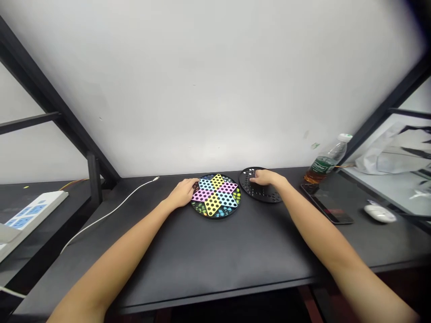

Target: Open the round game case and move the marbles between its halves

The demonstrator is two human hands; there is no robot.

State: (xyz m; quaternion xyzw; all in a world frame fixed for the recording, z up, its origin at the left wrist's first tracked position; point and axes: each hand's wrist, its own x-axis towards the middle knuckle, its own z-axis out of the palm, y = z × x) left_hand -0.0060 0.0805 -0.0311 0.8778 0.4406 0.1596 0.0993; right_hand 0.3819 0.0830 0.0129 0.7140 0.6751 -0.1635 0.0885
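A round Chinese checkers board lies on the black table, its star in yellow, pink and blue full of dark holes. My left hand grips its left rim, fingertips over the edge. Just to the right is a black round disc with holes, with a few white pieces near its far edge. My right hand is over this disc, fingers curled and thumb pointing left. Whatever lies between those fingers, if anything, is hidden.
Right of the discs stand a bottle with brown liquid, a dark phone and a white mouse-like object. A white cable crosses the table's left side. A power strip lies far left. Behind rises a white wall.
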